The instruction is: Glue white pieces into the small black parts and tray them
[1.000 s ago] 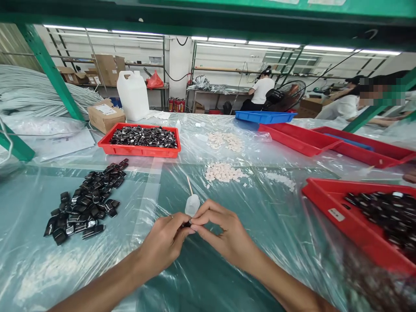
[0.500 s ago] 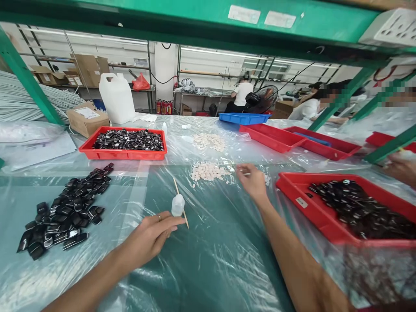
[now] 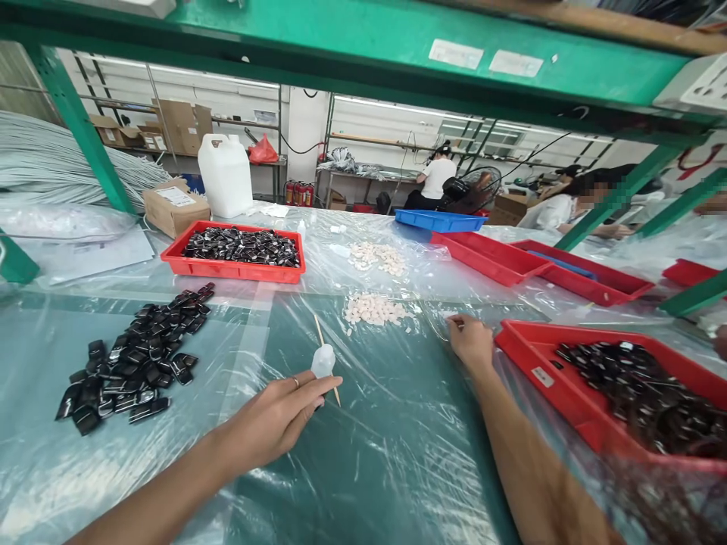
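Note:
My left hand (image 3: 284, 412) is closed in a pinch over the green work surface, and a small dark edge shows between thumb and fingers; the piece is mostly hidden. Just behind those fingers is a small translucent bottle (image 3: 323, 359), with a thin wooden stick (image 3: 319, 331) slanting past it. My right hand (image 3: 472, 344) has its fingertips together near the red tray on the right; what they hold is too small to make out. Between the hands, farther back, lies a heap of small pale pieces (image 3: 375, 309). Glossy black pieces (image 3: 136, 352) are piled on the left.
Red trays of black parts stand at the back left (image 3: 238, 270) and right (image 3: 528, 356). Another pale heap (image 3: 378, 259) lies behind the first. A white jug (image 3: 226, 178), a carton (image 3: 175, 212) and a blue tray (image 3: 437, 221) stand farther back. Green shelf posts frame the bench.
The view has shifted, so the scene sits farther right and slightly lower. My right hand has moved right, away from the pale heap. A dark edge now shows at my left fingertips.

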`<act>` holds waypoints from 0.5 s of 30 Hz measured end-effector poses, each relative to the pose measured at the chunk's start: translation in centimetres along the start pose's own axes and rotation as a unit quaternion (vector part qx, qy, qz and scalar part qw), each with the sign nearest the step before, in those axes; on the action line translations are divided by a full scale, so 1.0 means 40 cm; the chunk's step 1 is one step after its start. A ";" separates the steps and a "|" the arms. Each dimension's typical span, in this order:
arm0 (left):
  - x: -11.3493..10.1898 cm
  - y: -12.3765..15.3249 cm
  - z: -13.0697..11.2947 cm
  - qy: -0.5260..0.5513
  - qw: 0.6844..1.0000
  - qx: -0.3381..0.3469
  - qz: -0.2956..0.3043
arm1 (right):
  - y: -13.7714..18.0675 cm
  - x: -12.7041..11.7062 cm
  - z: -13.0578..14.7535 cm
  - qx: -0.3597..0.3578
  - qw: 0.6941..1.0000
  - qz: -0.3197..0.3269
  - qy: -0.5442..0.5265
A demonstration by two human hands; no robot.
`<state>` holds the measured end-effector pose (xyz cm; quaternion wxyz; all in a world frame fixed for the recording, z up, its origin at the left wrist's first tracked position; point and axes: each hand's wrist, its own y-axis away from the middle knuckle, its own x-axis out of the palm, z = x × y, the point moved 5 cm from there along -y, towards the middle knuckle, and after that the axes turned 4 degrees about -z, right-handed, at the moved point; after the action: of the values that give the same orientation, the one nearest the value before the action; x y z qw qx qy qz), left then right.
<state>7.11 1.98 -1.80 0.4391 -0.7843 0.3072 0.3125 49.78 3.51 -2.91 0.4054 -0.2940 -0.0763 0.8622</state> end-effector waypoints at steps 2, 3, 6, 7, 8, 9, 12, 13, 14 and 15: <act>0.000 0.000 -0.004 -0.007 1.000 -0.002 -0.001 | 0.023 0.020 0.056 -0.023 0.999 0.016 -0.032; 0.000 -0.001 -0.004 -0.003 1.000 -0.006 -0.008 | 0.046 0.034 0.092 -0.039 0.997 0.029 -0.053; -0.004 -0.003 0.005 0.040 0.997 -0.048 -0.038 | 0.167 0.087 0.224 -0.095 0.982 0.101 -0.126; -0.005 -0.004 0.010 0.055 0.995 -0.066 -0.045 | 0.221 0.102 0.270 -0.113 0.974 0.133 -0.145; -0.007 -0.005 0.014 0.066 0.993 -0.081 -0.050 | 0.276 0.113 0.313 -0.128 0.965 0.162 -0.162; -0.008 -0.006 0.017 0.073 0.992 -0.090 -0.049 | 0.330 0.122 0.353 -0.145 0.952 0.198 -0.184; -0.016 -0.011 0.015 0.070 0.993 -0.082 -0.047 | 0.454 0.143 0.433 -0.183 0.899 0.315 -0.243; -0.019 -0.013 0.013 0.065 0.994 -0.075 -0.047 | 0.475 0.147 0.444 -0.194 0.890 0.331 -0.246; -0.022 -0.015 0.011 0.058 0.995 -0.068 -0.046 | 0.485 0.150 0.448 -0.202 0.888 0.335 -0.241; -0.024 -0.017 0.009 0.053 0.996 -0.063 -0.045 | 0.488 0.154 0.447 -0.206 0.889 0.333 -0.236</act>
<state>6.95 2.77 -0.89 0.3854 -0.8388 0.2741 0.2697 23.79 -2.87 1.70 -0.0051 -0.1670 -0.2428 0.9556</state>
